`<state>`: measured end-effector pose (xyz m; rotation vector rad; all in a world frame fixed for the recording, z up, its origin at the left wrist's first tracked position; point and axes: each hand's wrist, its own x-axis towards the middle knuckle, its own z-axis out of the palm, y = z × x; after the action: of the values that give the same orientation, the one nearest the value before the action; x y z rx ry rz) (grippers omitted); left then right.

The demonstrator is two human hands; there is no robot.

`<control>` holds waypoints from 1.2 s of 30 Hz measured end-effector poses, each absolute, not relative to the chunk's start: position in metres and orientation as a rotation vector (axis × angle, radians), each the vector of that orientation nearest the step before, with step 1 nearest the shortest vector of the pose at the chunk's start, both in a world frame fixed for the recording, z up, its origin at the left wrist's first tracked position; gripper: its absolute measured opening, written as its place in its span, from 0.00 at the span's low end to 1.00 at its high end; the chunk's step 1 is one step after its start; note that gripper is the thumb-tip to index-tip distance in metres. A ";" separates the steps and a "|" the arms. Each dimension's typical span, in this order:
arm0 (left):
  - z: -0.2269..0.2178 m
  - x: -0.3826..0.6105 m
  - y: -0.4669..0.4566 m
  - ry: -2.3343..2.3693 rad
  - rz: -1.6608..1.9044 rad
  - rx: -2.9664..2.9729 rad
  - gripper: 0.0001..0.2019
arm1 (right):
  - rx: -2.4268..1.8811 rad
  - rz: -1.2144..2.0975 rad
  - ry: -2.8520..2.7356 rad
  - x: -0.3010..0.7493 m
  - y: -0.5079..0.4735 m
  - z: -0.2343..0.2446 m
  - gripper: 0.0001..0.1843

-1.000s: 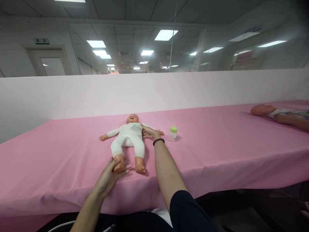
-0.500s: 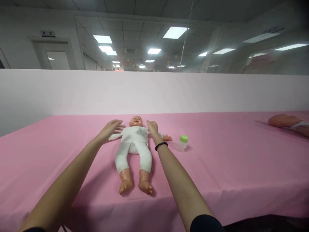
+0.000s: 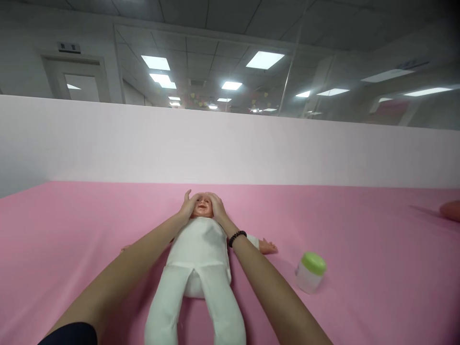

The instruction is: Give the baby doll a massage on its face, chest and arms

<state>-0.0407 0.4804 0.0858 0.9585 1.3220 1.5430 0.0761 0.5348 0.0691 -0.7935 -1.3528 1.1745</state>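
Observation:
A baby doll [image 3: 201,244] in a white suit lies on its back, head away from me. My left hand [image 3: 189,206] rests against the left side of the doll's head [image 3: 203,206], fingers apart, one pointing up. On the other side, my right hand [image 3: 217,206] lies along the temple and forehead with its fingers stretched out. The doll's face shows between my hands, while the top of its head is partly covered. A black bead bracelet [image 3: 237,237] circles my right wrist. Beyond my right forearm, the doll's arm [image 3: 268,246] sticks out sideways.
To the right stands a clear jar with a green lid [image 3: 312,270]. Pink cloth [image 3: 366,249] covers the table. A white partition [image 3: 251,148] with glass above it runs along the back. Part of another doll [image 3: 451,211] shows at the right edge.
Both hands have come in from beside the doll's shoulders to touch its head. The view has moved closer, so the doll and jar look larger and the doll's feet are out of frame.

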 end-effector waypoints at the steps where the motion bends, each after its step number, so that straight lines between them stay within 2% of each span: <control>1: 0.081 -0.044 0.487 1.279 1.545 0.978 0.40 | -0.742 1.194 -1.356 0.070 0.540 0.066 0.19; 6: 0.068 -0.067 0.510 1.155 1.591 1.018 0.29 | -0.561 1.258 -1.370 0.051 0.559 0.055 0.21; 10: 0.070 -0.073 0.507 1.080 1.569 0.998 0.29 | -0.474 1.378 -1.411 0.054 0.561 0.053 0.25; 15: 0.075 -0.072 0.501 1.079 1.534 0.941 0.30 | -0.535 1.401 -1.409 0.057 0.561 0.054 0.25; 21: 0.069 -0.079 0.508 1.120 1.493 0.945 0.24 | -0.537 1.501 -1.277 0.057 0.565 0.056 0.24; 24: 0.069 -0.079 0.507 1.138 1.483 0.935 0.24 | -0.518 1.559 -1.254 0.059 0.563 0.057 0.25; 30: 0.077 -0.078 0.499 1.199 1.430 1.028 0.31 | -0.564 1.516 -1.335 0.061 0.558 0.058 0.27; 36: 0.079 -0.077 0.498 1.220 1.405 1.031 0.27 | -0.564 1.517 -1.315 0.058 0.562 0.056 0.25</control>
<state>-0.0771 0.4977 0.0789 1.0305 1.2198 1.4053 0.0583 0.5624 0.0564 -0.5643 -1.3148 1.5174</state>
